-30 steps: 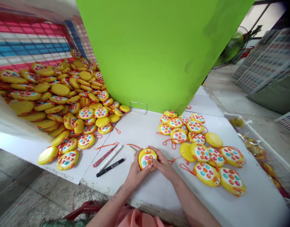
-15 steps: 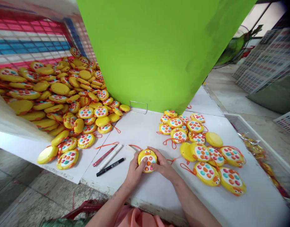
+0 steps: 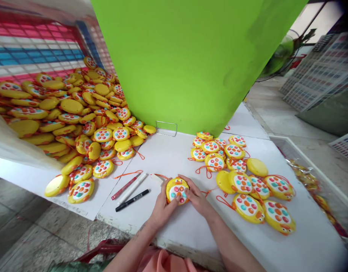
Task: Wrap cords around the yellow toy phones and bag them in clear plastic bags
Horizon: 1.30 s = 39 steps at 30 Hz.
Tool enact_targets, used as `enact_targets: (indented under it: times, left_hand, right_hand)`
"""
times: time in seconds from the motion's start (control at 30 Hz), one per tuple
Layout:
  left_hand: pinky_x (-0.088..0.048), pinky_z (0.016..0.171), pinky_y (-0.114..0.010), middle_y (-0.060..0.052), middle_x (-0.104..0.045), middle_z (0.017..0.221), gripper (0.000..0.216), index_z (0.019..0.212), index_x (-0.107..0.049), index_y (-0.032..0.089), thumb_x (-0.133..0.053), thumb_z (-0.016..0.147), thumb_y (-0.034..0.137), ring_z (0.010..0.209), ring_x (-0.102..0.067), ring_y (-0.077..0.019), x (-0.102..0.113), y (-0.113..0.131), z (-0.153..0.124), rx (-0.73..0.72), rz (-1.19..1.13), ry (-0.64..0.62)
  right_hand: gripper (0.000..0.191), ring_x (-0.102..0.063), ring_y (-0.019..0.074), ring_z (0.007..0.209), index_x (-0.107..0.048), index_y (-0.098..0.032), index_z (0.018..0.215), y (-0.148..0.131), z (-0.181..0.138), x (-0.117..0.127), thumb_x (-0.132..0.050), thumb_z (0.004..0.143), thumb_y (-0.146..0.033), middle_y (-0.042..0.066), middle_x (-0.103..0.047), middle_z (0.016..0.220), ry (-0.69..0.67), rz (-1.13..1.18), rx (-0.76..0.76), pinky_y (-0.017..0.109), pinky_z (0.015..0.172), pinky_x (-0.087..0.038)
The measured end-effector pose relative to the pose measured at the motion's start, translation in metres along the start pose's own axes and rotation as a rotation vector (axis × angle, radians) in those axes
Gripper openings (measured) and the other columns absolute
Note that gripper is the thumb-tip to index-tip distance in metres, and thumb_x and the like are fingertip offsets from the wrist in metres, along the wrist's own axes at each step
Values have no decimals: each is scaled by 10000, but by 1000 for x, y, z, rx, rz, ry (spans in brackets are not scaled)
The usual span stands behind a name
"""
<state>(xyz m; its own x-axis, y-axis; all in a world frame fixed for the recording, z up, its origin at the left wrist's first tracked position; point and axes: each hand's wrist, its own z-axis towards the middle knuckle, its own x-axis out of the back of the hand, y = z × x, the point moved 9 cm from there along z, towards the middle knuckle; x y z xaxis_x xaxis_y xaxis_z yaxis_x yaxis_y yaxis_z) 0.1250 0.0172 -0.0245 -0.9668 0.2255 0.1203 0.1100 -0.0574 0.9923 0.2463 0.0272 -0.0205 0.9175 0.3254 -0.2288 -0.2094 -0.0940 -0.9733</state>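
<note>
Between both hands, near the front of the white table, is a yellow duck-shaped toy (image 3: 174,184) with a white face of coloured buttons. My left hand (image 3: 161,206) grips its left side, the thumb lying on the lower buttons. My right hand (image 3: 198,198) wraps its right edge, thumb at the right-hand buttons. An orange cord loop (image 3: 159,175) lies just behind the toy. To the left rest a black marker (image 3: 132,200), a white pen (image 3: 132,189) and a red pen-like tool (image 3: 125,187).
A big heap of the same toys (image 3: 71,105) fills the left side. Several more toys (image 3: 249,207) lie at the right with orange cords. A green panel (image 3: 176,68) stands behind, with a wire stand (image 3: 166,134) at its foot. Beyond the right edge is a bin (image 3: 301,151).
My left thumb has slid from the upper left buttons down to the lower ones. My right thumb has shifted up slightly, and the toy is turned a little.
</note>
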Motion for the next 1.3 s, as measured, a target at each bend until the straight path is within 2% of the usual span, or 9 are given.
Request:
enact_targets:
  times: [0.17, 0.3, 0.47, 0.7, 0.9, 1.0, 1.1, 1.2, 1.3]
  left_hand:
    - [-484, 940, -380, -114, -560, 1275, 779, 1420, -259, 185, -671, 806, 429, 1100, -579, -246, -4, -4, 0, 26, 15, -49]
    - [-495, 931, -389, -107, -553, 1290, 954, 1431, -247, 199, -790, 670, 388, 1098, -585, -258, -5, -6, -1, 49, 43, 5]
    - [-506, 901, -371, -113, -521, 1311, 794, 1399, -282, 206, -713, 741, 315, 1063, -602, -232, -3, 1, -1, 33, 123, 88]
    - [-458, 973, -389, -135, -482, 1360, 720, 1433, -230, 188, -608, 861, 407, 1154, -551, -246, -2, -3, -1, 2, 54, 27]
    - [-387, 1052, -386, -112, -470, 1386, 500, 1389, -354, 186, -422, 958, 431, 1228, -490, -239, 5, -4, 0, -29, 10, 34]
    - [-388, 1045, -376, -99, -474, 1384, 468, 1361, -400, 194, -378, 970, 451, 1223, -489, -236, 7, -4, 0, -29, -24, 46]
    - [-411, 1010, -379, -104, -497, 1348, 531, 1354, -409, 192, -362, 951, 535, 1176, -511, -249, 10, -1, -1, -76, -85, 50]
    - [-485, 838, -351, -98, -596, 1126, 627, 1388, -337, 176, -310, 933, 607, 930, -585, -217, 15, 2, -3, -115, -117, 88]
    - [-482, 715, -317, -56, -602, 937, 569, 1419, -256, 175, -313, 965, 513, 757, -562, -178, 9, -1, -2, -113, -26, 70]
  right_hand:
    - [429, -564, 244, 1117, -507, -271, 1282, 5, 0, 7, -591, 873, -368, 52, -577, 1255, 63, -8, -36, 397, 957, -476]
    - [400, -573, 240, 1097, -520, -272, 1249, 3, -1, 8, -596, 862, -344, 39, -594, 1211, 92, -20, -30, 384, 934, -490]
    - [393, -558, 243, 1134, -514, -270, 1260, -3, -2, 2, -575, 881, -356, 49, -574, 1254, 54, -21, -28, 391, 967, -474]
    - [588, -482, 259, 1258, -371, -275, 1406, 1, -1, -2, -599, 871, -362, 82, -455, 1404, 4, -23, -4, 430, 1043, -427]
    - [909, -246, 302, 1410, -314, -324, 1448, -2, -3, -7, -794, 676, -323, 71, -228, 1538, 72, -589, 240, 487, 1143, -286]
    - [980, -269, 320, 1394, -262, -326, 1473, -5, -6, -17, -803, 656, -341, 86, -231, 1538, 93, -803, 327, 508, 1134, -306]
    - [905, -352, 326, 1341, -297, -318, 1463, -29, -13, -24, -774, 693, -332, 96, -333, 1479, 120, -857, 386, 506, 1105, -355]
    - [718, -452, 307, 1253, -312, -338, 1454, -76, -26, -19, -645, 825, -249, 86, -488, 1354, 218, -826, 493, 518, 1052, -401]
    - [594, -465, 304, 1241, -370, -381, 1424, -97, -34, -14, -520, 890, -168, 46, -563, 1304, 239, -894, 575, 563, 1075, -344]
